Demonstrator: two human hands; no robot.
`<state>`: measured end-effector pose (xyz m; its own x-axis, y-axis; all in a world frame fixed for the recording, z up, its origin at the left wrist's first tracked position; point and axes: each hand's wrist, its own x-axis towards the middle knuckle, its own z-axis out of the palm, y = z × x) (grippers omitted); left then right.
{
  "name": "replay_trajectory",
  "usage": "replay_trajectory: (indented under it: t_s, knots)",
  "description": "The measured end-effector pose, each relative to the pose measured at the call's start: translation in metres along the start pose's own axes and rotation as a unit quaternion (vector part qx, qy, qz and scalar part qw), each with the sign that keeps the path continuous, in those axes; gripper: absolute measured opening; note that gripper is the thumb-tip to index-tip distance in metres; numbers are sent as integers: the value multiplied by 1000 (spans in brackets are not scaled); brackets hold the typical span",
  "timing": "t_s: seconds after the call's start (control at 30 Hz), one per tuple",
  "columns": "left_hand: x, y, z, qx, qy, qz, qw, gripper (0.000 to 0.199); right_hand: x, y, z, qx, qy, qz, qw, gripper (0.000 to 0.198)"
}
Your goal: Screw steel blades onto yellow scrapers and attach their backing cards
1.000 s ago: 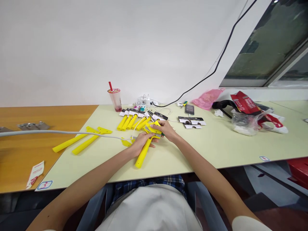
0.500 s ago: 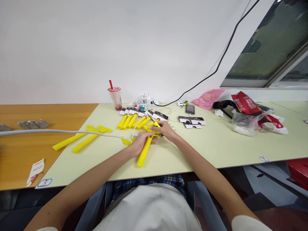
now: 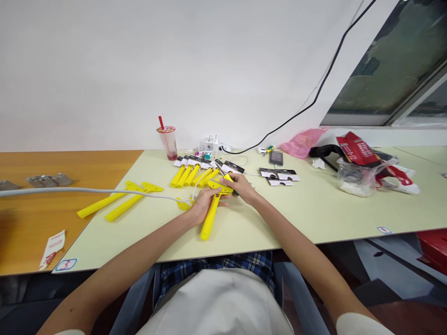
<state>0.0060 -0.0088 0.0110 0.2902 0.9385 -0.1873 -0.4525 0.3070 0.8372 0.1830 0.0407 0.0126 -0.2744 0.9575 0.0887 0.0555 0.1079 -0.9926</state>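
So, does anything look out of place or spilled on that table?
No spill shows. The drink cup seems out of place near yellow tools, and a crumpled white scrap lies loose by the pink bag, like litter.

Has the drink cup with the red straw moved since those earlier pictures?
No, the cup stands in the same spot, with no shift either way, judged against the seam between the orange and pale tabletops.

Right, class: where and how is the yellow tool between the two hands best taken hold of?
I'd grip the yellow tool by its lower handle, coming from the person's side, fingers closing across it. That long, slim part points towards the person, uncovered, while the left hand covers part of the neck and the right hand is at the wide head.
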Motion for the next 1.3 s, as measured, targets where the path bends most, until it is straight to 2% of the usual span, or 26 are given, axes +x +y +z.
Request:
replay_trajectory:
  t_s: [0.23,0.4,0.7,1.3]
  knots:
    - [-1,-1,0,17,-23,4,1000,17,-1,-5,-1,-8,-32,27,999,41]
    - [-2,-2,1,31,-42,9,999,19,-2,-7,-3,10,-39,9,999,38]
    - [-4,-1,3,33,-62,30,997,24,1,-9,-7,29,-7,-17,999,40]
    - [-8,-3,6,20,-81,79,993,40,-1,-13,-9,95,-34,-27,995,45]
